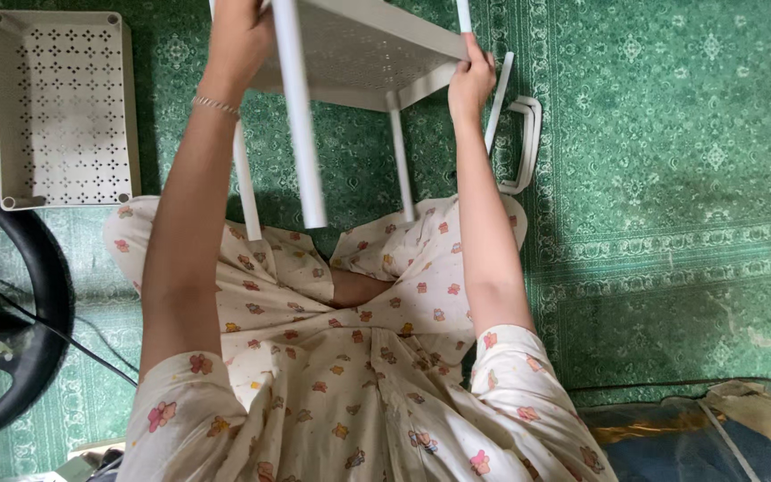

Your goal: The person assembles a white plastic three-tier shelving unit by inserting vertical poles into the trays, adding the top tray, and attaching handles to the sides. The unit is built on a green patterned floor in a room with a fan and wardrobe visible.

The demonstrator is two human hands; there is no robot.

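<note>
While a spare perforated tray (62,107) lies flat on the green carpet (671,178) to my left, I hold the white shelf rack (359,54) raised before me: left hand (238,40) wrapped around its edge, right hand (470,80) pinching a corner post.

Between the two raised arms, three white legs (299,116) of the perforated shelf tray (359,49) hang down toward the lap and split that gap into narrow lanes. The right hand (470,80) closes off the tray's right corner; the left hand (238,36) blocks its left side. Just right of the right wrist, a loose white pole (498,103) and curved handle pieces (526,143) lie on the green carpet (671,178), perhaps touching each other. Beyond them the carpet lies open to its right edge. A second tray (62,107) fills the carpet's top-left corner, a black ring-shaped object (42,295) below it.
</note>
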